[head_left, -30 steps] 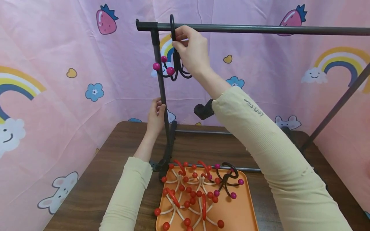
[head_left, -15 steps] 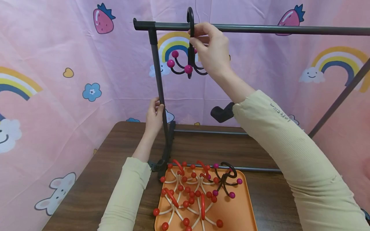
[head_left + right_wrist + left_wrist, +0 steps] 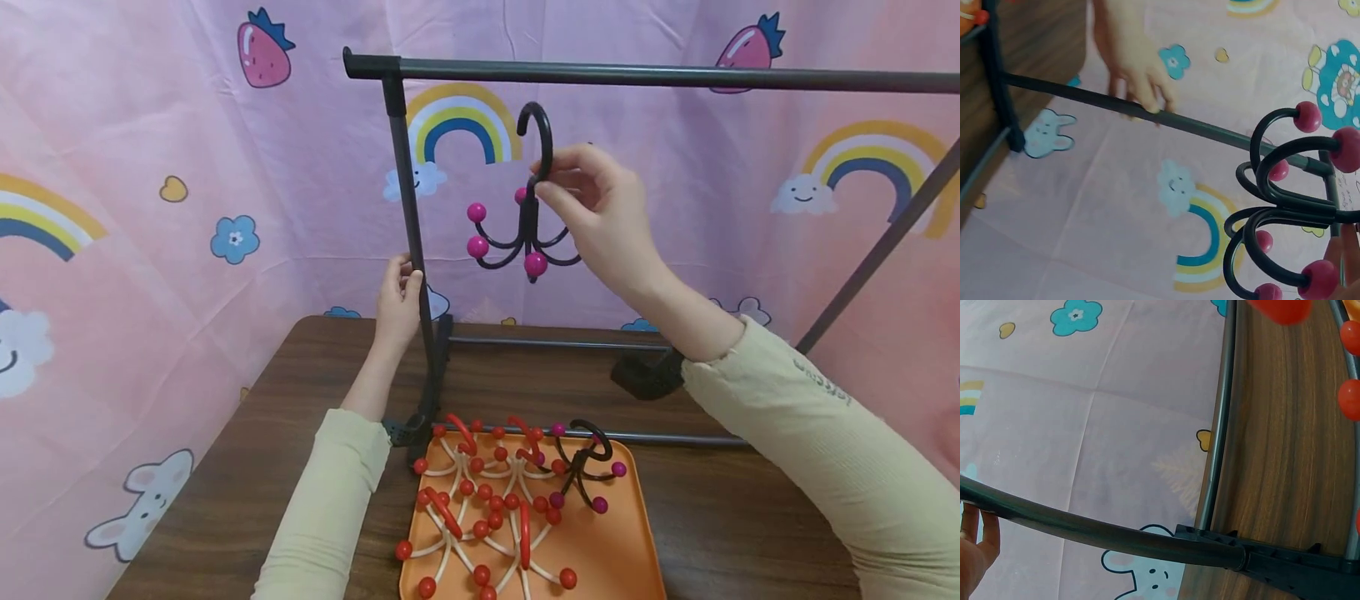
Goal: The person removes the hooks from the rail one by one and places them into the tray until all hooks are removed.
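My right hand (image 3: 607,217) pinches a black multi-arm hook hanger (image 3: 528,221) by the base of its curved top. The hanger is upright, below the top rail (image 3: 637,75) and apart from it. Its prongs end in pink balls, which fill the right side of the right wrist view, where the hanger (image 3: 1304,212) lies across the picture. My left hand (image 3: 397,308) grips the left upright pole (image 3: 408,192) of the black rack, thumb in front; some fingers are hidden behind the pole. In the left wrist view only fingertips show by the pole (image 3: 1097,534).
An orange tray (image 3: 607,558) at the rack's front foot bears several white hooks with red balls (image 3: 521,533) and a black hook with pink balls (image 3: 581,467). Low bars (image 3: 555,342) cross the wooden table (image 3: 247,467). A patterned curtain (image 3: 315,167) hangs behind.
My right hand moved right along the rail with the black hanger, then down, so its curved top went from above the rail to below it. The left hand stays on the pole.
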`<state>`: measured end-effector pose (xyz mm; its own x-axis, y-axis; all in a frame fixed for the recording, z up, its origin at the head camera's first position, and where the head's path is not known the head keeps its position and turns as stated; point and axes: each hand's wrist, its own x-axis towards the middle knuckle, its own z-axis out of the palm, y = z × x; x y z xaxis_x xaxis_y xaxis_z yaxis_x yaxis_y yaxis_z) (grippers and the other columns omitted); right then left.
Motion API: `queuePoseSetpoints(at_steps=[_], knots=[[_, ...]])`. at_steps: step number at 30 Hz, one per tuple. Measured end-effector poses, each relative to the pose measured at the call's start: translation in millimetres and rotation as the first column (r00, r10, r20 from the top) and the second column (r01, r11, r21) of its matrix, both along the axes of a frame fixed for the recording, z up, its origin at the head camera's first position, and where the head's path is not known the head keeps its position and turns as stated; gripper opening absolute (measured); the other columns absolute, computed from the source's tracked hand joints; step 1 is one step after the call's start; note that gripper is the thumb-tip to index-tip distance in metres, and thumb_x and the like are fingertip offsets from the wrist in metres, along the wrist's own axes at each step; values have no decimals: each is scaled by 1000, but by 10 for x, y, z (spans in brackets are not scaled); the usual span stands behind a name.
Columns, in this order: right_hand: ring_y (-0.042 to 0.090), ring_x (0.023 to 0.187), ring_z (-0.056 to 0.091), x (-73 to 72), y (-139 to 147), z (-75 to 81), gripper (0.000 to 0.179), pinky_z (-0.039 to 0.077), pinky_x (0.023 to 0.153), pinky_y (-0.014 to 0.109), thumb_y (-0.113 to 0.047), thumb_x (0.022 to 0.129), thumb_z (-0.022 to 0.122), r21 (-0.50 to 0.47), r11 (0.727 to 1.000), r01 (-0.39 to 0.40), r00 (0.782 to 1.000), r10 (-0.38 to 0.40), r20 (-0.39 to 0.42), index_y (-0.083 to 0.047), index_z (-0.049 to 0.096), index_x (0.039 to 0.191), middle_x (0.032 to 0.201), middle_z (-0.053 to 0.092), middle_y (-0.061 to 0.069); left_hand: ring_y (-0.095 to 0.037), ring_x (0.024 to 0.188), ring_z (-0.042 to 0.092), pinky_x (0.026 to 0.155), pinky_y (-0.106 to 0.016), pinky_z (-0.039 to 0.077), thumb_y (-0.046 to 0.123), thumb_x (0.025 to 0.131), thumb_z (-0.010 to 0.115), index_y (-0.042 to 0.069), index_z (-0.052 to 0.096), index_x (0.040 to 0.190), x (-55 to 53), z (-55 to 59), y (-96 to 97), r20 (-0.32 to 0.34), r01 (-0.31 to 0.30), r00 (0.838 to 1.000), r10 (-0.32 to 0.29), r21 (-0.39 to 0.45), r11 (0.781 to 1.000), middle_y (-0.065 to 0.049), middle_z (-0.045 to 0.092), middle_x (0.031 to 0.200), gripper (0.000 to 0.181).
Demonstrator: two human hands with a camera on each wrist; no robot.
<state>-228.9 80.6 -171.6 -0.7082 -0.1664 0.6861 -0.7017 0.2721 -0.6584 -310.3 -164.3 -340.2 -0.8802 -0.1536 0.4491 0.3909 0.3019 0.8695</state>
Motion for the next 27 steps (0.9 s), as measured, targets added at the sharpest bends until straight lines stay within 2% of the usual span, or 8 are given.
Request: queuePoseSetpoints(at_steps=[4, 12, 18, 22, 27], knots=[[11, 94, 60, 138, 157, -207, 21, 45, 90, 26, -7, 88, 58, 60, 998, 14, 1000, -14, 2, -1, 59, 107, 102, 62, 7, -27, 101, 51, 80, -41, 43, 18, 96, 42, 9, 41, 130, -6, 9, -7, 20, 24, 1000, -25, 27, 999, -17, 47, 119, 35], [7, 99, 60, 402, 416, -580, 21, 44, 90, 22, -10, 88, 58, 145, 988, 44, 998, -49, 35, -5, 60, 109, 105, 64, 4, -20, 96, 53, 76, -32, 45, 26, 97, 41, 17, 41, 130, -25, -35, -13, -2, -16, 1000, 16, -11, 1000, -10, 50, 117, 34], [7, 96, 61, 605, 566, -810, 20, 46, 85, 19, -3, 86, 59, 127, 992, -8, 997, -2, 83, -7, 62, 105, 103, 65, 3, -18, 95, 51, 75, -31, 44, 27, 96, 42, 16, 42, 129, -38, -44, -28, -10, -15, 1000, 15, -13, 1000, -10, 49, 116, 35], [10, 94, 62, 732, 658, -955, 22, 48, 82, 18, 1, 84, 59, 133, 990, -42, 997, 33, 68, -8, 63, 104, 101, 65, 3, -19, 97, 51, 75, -30, 43, 23, 96, 42, 14, 43, 129, 6, 0, -23, 9, -1, 1000, 1, -4, 1000, -12, 49, 117, 34], [9, 96, 60, 887, 764, -1147, 24, 48, 81, 20, 4, 83, 60, 143, 987, -72, 994, 60, 87, -8, 63, 103, 101, 65, 1, -25, 97, 51, 75, -32, 43, 16, 97, 42, 8, 42, 128, 119, 106, 31, 16, 6, 1000, -6, 0, 1000, -17, 49, 116, 33]])
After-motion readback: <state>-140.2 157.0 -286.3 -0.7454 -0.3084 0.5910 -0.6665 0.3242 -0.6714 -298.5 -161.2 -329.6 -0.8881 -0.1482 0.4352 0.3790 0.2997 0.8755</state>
